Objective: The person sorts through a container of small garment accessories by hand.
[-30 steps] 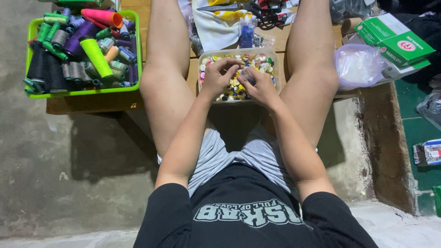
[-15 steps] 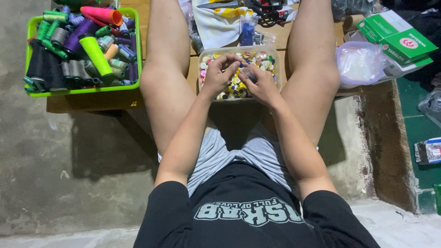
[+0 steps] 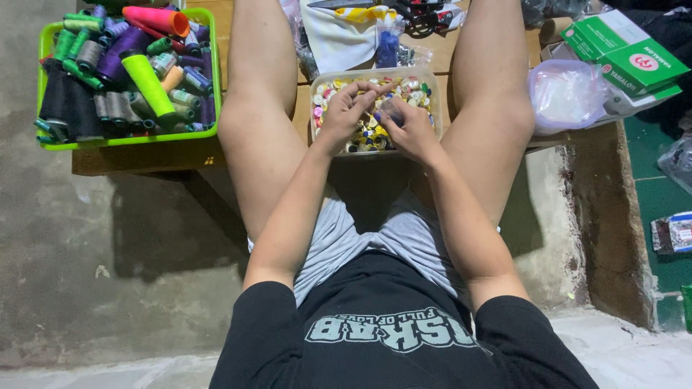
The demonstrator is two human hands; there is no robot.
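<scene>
A clear plastic tub [image 3: 317, 79] full of small colourful round pieces sits on a low wooden table [image 3: 144, 158] between my bare knees. Both my hands hover over it, close together. My left hand [image 3: 346, 112] has its fingertips pinched and stretched to the right, over the tub's middle; what they pinch is too small to tell. Fingers curled, my right hand [image 3: 407, 130] grips a small bluish piece [image 3: 389, 112] just under the left fingertips.
A green basket [image 3: 130, 140] packed with thread cones and spools stands at the table's left end. Behind the tub lie a white cloth [image 3: 339, 43], scissors [image 3: 418, 11] and a small bag of blue bits [image 3: 389, 47]. A clear plastic bag [image 3: 566, 94] and green boxes [image 3: 623, 54] sit right.
My hands have drawn closer together over the tub, and the left hand's fingers now reach toward the right hand. The view has shifted slightly.
</scene>
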